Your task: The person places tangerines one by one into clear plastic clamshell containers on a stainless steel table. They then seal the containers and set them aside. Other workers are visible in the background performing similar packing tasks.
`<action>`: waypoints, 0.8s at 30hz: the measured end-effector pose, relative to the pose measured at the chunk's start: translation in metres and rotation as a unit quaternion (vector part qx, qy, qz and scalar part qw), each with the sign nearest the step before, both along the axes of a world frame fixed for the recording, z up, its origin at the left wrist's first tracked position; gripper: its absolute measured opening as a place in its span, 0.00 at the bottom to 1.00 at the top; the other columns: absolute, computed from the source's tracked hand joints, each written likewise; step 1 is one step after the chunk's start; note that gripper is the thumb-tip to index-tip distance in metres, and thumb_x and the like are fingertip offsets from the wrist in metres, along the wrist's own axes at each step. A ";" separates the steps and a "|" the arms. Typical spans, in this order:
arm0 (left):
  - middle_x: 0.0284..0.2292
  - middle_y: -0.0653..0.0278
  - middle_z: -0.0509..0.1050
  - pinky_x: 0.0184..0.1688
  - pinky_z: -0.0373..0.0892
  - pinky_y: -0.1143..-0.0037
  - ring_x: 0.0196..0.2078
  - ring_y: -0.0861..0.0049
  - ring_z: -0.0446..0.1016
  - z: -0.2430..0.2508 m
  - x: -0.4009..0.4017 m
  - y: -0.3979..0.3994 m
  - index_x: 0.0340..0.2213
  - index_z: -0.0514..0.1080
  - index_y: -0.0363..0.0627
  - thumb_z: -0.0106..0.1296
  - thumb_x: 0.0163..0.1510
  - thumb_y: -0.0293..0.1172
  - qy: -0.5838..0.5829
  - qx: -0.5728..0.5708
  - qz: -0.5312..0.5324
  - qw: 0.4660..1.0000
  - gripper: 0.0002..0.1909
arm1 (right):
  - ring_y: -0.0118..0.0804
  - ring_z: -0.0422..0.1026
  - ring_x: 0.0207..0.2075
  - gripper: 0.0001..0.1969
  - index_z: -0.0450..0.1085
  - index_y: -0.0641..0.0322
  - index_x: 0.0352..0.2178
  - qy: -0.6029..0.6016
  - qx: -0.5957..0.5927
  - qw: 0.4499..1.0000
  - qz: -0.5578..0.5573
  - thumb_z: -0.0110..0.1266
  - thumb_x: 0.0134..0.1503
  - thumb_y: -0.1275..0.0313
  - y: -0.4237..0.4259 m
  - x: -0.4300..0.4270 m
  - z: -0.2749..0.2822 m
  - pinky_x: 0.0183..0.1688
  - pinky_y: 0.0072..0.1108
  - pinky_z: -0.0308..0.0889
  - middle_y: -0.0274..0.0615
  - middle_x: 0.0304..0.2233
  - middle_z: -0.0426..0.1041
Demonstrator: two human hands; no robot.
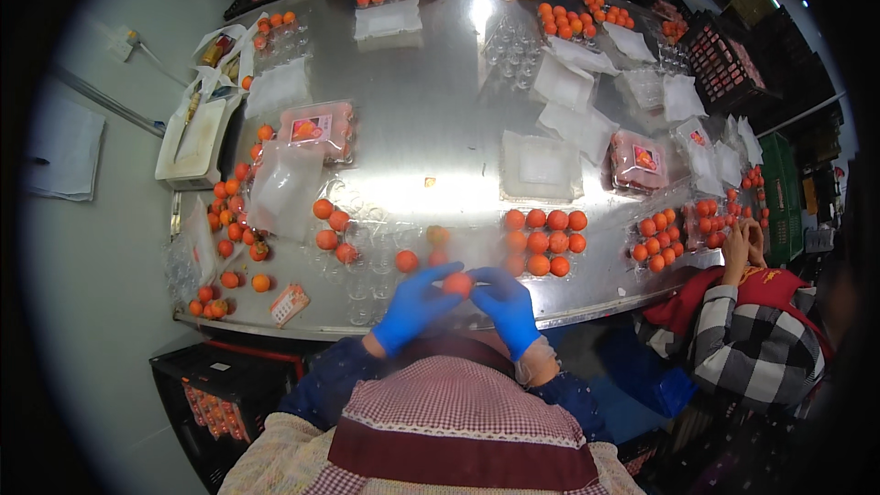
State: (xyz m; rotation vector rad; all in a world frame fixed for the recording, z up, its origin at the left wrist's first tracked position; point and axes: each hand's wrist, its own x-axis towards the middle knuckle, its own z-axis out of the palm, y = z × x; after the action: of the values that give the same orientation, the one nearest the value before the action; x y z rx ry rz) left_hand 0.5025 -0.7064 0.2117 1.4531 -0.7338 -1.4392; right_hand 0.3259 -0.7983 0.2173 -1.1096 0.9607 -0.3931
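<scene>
My left hand (pixel 421 308), in a blue glove, and my right hand (pixel 505 306), gloved the same, meet at the table's near edge. A round orange-red fruit (pixel 457 284), like a tomato or persimmon, is between their fingertips. Just beyond lie a loose fruit (pixel 406 260) and a blurred greenish-orange one (pixel 436 234). To the right, a clear plastic tray holds rows of fruits (pixel 537 242). On the left, another clear tray (pixel 375 247) has several fruits (pixel 326 240) at its left side and bare cups nearer me.
The steel table (pixel 426 117) carries closed fruit packs (pixel 320 130), white liners (pixel 542 166), loose fruits (pixel 234 230) and a knife (pixel 187 125) on a white board. A co-worker (pixel 749 330) sits close at right; others' hands work at the far edge. A black crate (pixel 227 385) stands lower left.
</scene>
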 end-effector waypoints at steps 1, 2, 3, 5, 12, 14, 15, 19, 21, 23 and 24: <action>0.47 0.61 0.73 0.49 0.70 0.77 0.46 0.76 0.74 0.000 0.000 -0.001 0.56 0.66 0.42 0.57 0.54 0.26 0.011 0.000 0.000 1.000 0.27 | 0.30 0.74 0.42 0.17 0.70 0.64 0.47 -0.013 -0.011 1.000 0.003 0.56 0.55 0.77 0.001 0.001 -0.001 0.45 0.22 0.69 0.40 0.42 0.75; 0.47 0.60 0.73 0.51 0.70 0.76 0.47 0.75 0.74 -0.001 0.000 -0.002 0.56 0.66 0.41 0.57 0.54 0.25 -0.005 -0.023 -0.005 1.000 0.27 | 0.30 0.74 0.42 0.16 0.70 0.64 0.46 -0.016 -0.031 0.999 0.006 0.56 0.55 0.77 0.001 0.000 -0.002 0.45 0.22 0.70 0.40 0.41 0.75; 0.47 0.60 0.73 0.51 0.70 0.75 0.47 0.74 0.74 -0.002 0.000 -0.002 0.56 0.66 0.41 0.57 0.54 0.24 0.016 -0.024 0.003 1.000 0.27 | 0.30 0.74 0.41 0.16 0.70 0.64 0.46 0.007 -0.054 0.998 0.004 0.56 0.54 0.77 0.001 0.000 -0.003 0.45 0.22 0.70 0.40 0.41 0.75; 0.48 0.59 0.73 0.51 0.70 0.74 0.48 0.73 0.74 -0.003 -0.002 -0.004 0.56 0.66 0.41 0.57 0.53 0.23 0.027 -0.030 0.008 0.999 0.27 | 0.31 0.74 0.44 0.17 0.70 0.63 0.46 0.036 -0.092 0.995 0.008 0.57 0.53 0.77 0.001 -0.001 -0.005 0.45 0.22 0.70 0.39 0.41 0.74; 0.51 0.58 0.71 0.56 0.67 0.73 0.53 0.70 0.71 0.005 -0.002 -0.003 0.55 0.65 0.40 0.57 0.51 0.21 0.104 -0.017 0.029 0.994 0.28 | 0.28 0.72 0.39 0.23 0.68 0.60 0.51 0.014 -0.111 0.994 0.016 0.59 0.51 0.76 0.006 -0.001 0.003 0.44 0.21 0.70 0.38 0.44 0.72; 0.52 0.58 0.70 0.56 0.66 0.73 0.53 0.70 0.70 0.008 0.000 -0.005 0.55 0.65 0.40 0.57 0.51 0.21 0.106 -0.016 0.019 0.994 0.29 | 0.27 0.72 0.38 0.22 0.70 0.59 0.49 0.032 -0.126 0.991 0.014 0.60 0.51 0.75 0.005 0.002 0.008 0.44 0.21 0.70 0.36 0.43 0.72; 0.52 0.58 0.70 0.57 0.66 0.73 0.54 0.71 0.70 0.009 0.000 -0.006 0.56 0.65 0.40 0.56 0.52 0.21 0.097 0.007 0.016 0.995 0.29 | 0.27 0.72 0.37 0.20 0.71 0.59 0.47 0.018 -0.092 0.996 0.009 0.61 0.51 0.74 0.004 0.002 0.011 0.43 0.20 0.70 0.35 0.42 0.72; 0.53 0.57 0.69 0.57 0.66 0.73 0.54 0.71 0.69 0.011 -0.005 -0.004 0.56 0.64 0.39 0.56 0.52 0.22 0.200 -0.029 0.021 0.979 0.29 | 0.26 0.71 0.35 0.17 0.72 0.60 0.45 0.046 -0.119 0.992 -0.002 0.61 0.51 0.73 0.004 0.003 0.015 0.42 0.20 0.69 0.34 0.40 0.73; 0.53 0.57 0.69 0.57 0.66 0.73 0.54 0.71 0.70 0.008 -0.005 -0.004 0.57 0.63 0.39 0.56 0.52 0.23 0.147 -0.017 0.019 0.989 0.29 | 0.26 0.72 0.35 0.16 0.72 0.60 0.44 0.044 -0.093 0.995 -0.014 0.61 0.52 0.73 0.005 0.002 0.014 0.42 0.20 0.69 0.35 0.40 0.73; 0.53 0.57 0.69 0.56 0.67 0.73 0.53 0.71 0.70 0.004 -0.006 -0.004 0.57 0.63 0.39 0.55 0.53 0.24 0.129 -0.024 0.019 0.991 0.29 | 0.26 0.73 0.36 0.15 0.72 0.61 0.43 0.033 -0.043 0.998 -0.030 0.60 0.53 0.73 0.006 0.001 0.012 0.42 0.20 0.69 0.36 0.40 0.74; 0.53 0.57 0.69 0.55 0.67 0.73 0.53 0.71 0.70 0.002 -0.006 -0.003 0.57 0.62 0.39 0.55 0.54 0.25 0.134 -0.026 0.022 0.990 0.29 | 0.27 0.73 0.37 0.14 0.72 0.62 0.42 0.017 -0.039 0.998 -0.048 0.60 0.53 0.73 0.006 0.001 0.011 0.42 0.20 0.69 0.36 0.40 0.74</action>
State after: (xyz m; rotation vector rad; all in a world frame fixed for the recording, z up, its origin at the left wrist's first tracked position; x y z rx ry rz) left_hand 0.4963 -0.7097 0.2139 1.1986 -0.5637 -1.5333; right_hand 0.3271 -0.7920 0.2285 -1.1473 1.0387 -0.4946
